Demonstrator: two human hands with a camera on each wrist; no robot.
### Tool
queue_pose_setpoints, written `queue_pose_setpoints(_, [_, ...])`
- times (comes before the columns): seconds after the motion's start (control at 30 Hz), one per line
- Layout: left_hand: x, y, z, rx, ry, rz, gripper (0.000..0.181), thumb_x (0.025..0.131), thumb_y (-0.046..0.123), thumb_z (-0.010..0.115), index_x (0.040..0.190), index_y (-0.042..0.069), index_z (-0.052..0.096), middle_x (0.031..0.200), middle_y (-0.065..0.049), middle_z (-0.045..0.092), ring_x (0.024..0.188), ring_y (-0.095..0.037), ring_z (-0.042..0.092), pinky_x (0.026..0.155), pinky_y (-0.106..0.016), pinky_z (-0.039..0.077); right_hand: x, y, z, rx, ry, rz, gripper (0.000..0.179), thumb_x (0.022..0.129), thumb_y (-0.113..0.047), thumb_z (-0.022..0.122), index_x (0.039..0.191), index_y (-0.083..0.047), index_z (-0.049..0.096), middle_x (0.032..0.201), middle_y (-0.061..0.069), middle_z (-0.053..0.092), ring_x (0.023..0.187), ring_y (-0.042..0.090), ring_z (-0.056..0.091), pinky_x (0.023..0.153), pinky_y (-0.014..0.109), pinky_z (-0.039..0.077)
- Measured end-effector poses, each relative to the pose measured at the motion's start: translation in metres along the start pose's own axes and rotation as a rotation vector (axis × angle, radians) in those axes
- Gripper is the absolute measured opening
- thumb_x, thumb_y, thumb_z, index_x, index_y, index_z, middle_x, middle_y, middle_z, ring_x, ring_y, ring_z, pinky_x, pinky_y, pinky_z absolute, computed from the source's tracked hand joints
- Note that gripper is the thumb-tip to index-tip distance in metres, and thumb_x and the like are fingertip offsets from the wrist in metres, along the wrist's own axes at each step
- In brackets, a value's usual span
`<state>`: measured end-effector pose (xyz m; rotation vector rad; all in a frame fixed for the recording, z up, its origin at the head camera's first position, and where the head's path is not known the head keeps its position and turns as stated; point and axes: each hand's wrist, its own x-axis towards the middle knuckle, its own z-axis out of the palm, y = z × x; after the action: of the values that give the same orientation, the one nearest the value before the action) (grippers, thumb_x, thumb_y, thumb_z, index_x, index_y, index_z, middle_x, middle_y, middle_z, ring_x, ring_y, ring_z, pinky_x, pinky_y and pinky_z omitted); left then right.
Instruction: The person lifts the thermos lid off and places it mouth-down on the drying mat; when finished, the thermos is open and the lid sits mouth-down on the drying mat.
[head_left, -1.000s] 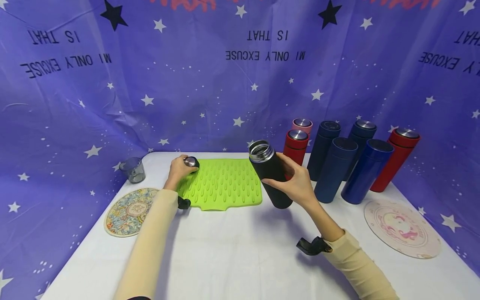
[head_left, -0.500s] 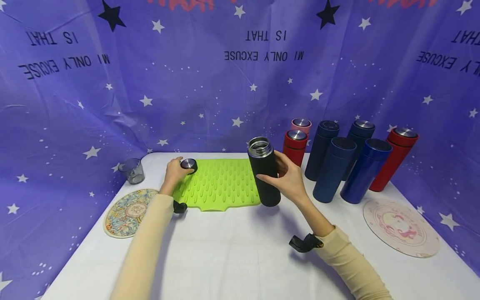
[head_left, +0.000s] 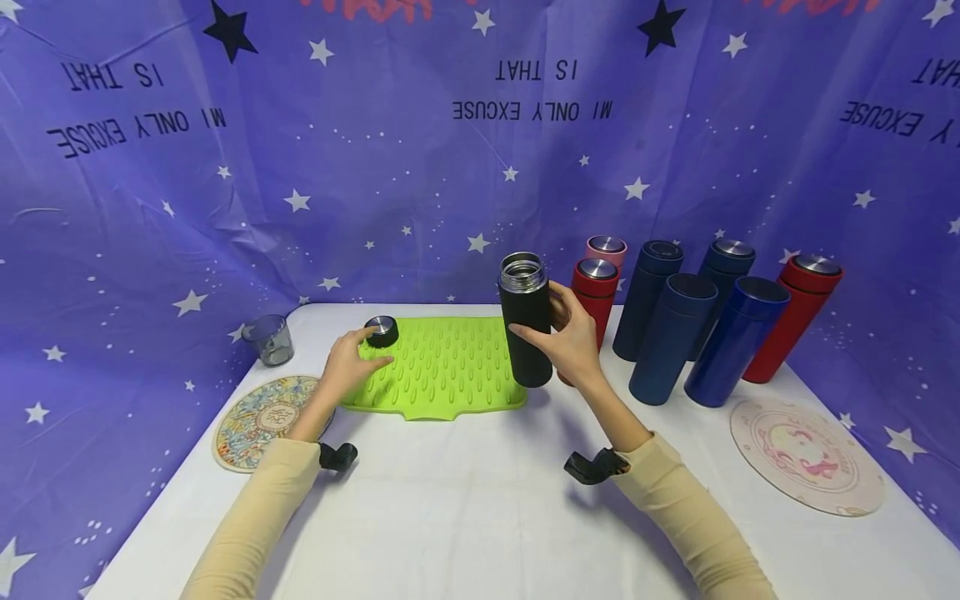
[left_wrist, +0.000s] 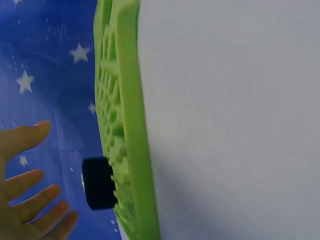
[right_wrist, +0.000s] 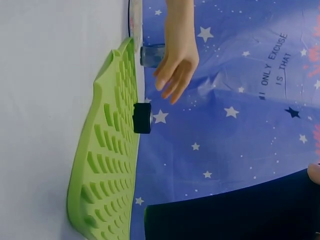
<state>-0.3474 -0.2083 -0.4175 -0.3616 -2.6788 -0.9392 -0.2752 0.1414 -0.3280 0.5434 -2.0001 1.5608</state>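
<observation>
My right hand (head_left: 572,340) grips a black thermos bottle (head_left: 529,337) around its middle. The bottle stands nearly upright in the grip, its steel threaded mouth uncovered, over the right edge of a green ridged mat (head_left: 450,367). On the mat's far left corner sits the black lid (head_left: 382,332) with a steel top. My left hand (head_left: 347,367) hovers just in front of the lid, fingers spread and holding nothing. In the left wrist view a gap shows between the fingers and the lid (left_wrist: 99,183). The right wrist view shows the dark bottle (right_wrist: 235,212) at the lower right.
Several closed thermos bottles, among them a red one (head_left: 795,317) and a blue one (head_left: 735,342), stand at the right. A pink round mat (head_left: 806,458) lies in front of them. At the left are a grey clear cup (head_left: 270,340) and a patterned round mat (head_left: 262,421).
My left hand has let go of the lid on the mat and drawn back from it. My right hand has brought the bottle leftward, upward and more upright.
</observation>
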Motion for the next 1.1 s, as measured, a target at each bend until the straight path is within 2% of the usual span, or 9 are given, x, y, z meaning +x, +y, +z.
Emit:
queue_pose_setpoints(0.2, [-0.024,0.008,0.004,0.008,-0.093,0.048,0.067,0.079,0.020,0.079,0.134,-0.004,0.051,0.133,-0.030,0.050,0.121,-0.051,0.043,0.104,-0.062,0.032,0.016,0.034,0.013,0.005,0.086,-0.012,0.072,0.069,-0.002,0.086,0.132,0.001,0.051,0.121,0.019,0.064,0.109,0.030,0.063,0.092,0.043,0.052])
queue_pose_setpoints(0.4, [-0.038,0.007,0.003,0.012,-0.191,0.047,0.066,0.078,0.022,0.080,0.132,-0.006,0.053,0.131,-0.030,0.051,0.122,-0.051,0.044,0.102,-0.062,0.034,0.032,0.049,0.023,-0.032,0.148,-0.046,0.071,0.068,-0.012,0.089,0.129,-0.004,0.053,0.118,0.012,0.066,0.105,0.021,0.065,0.088,0.035,0.054])
queue_pose_setpoints(0.53, [-0.042,0.005,0.000,0.018,-0.215,0.027,0.066,0.078,0.022,0.081,0.132,-0.005,0.054,0.132,-0.030,0.051,0.122,-0.051,0.044,0.102,-0.063,0.035,0.046,0.055,0.029,-0.066,0.181,-0.054,0.070,0.068,-0.013,0.089,0.128,-0.003,0.053,0.118,0.012,0.066,0.104,0.021,0.065,0.087,0.036,0.055])
queue_pose_setpoints(0.8, [-0.042,0.005,-0.005,0.038,-0.270,0.003,0.071,0.076,0.026,0.082,0.133,-0.004,0.052,0.133,-0.030,0.049,0.124,-0.051,0.042,0.103,-0.063,0.033,0.073,0.069,0.041,-0.099,0.239,0.003,0.069,0.069,-0.009,0.086,0.127,-0.001,0.049,0.114,0.014,0.067,0.101,0.022,0.065,0.088,0.037,0.052])
queue_pose_setpoints(0.93, [-0.043,0.003,-0.004,0.042,-0.296,0.005,0.070,0.076,0.026,0.082,0.133,-0.004,0.053,0.133,-0.030,0.050,0.123,-0.050,0.043,0.102,-0.063,0.034,0.079,0.084,0.043,-0.131,0.259,0.043,0.070,0.070,-0.008,0.085,0.127,0.000,0.045,0.113,0.017,0.067,0.100,0.027,0.064,0.088,0.040,0.051])
queue_pose_setpoints(1.1, [-0.044,0.002,-0.003,0.037,-0.293,0.008,0.069,0.076,0.025,0.082,0.132,-0.004,0.053,0.133,-0.029,0.051,0.123,-0.049,0.044,0.102,-0.062,0.035,0.081,0.104,0.045,-0.135,0.302,0.076,0.069,0.069,-0.002,0.083,0.126,0.002,0.044,0.115,0.020,0.065,0.101,0.031,0.063,0.089,0.043,0.050])
